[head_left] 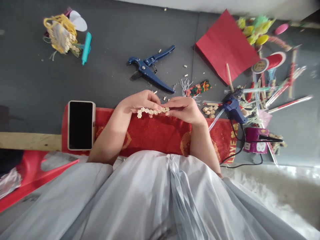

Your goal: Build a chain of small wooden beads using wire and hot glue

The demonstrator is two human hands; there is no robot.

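A pale strip made of small straw-like pieces joined side by side is held between both hands above the red towel. My left hand pinches the strip along its middle, and its left end hangs out bent downward. At the right end, my right hand has thumb and fingers closed on the strip. Some of the strip is hidden behind the fingers. Just beyond the hands lie a few loose cut pieces. A small pile of pale pieces sits to the right of my right hand.
Blue cutters lie open on the grey table. At right are a blue glue gun with a cord, red paper, a thread spool and purple tape. A phone, teal marker and yellow-corded bundle are at left.
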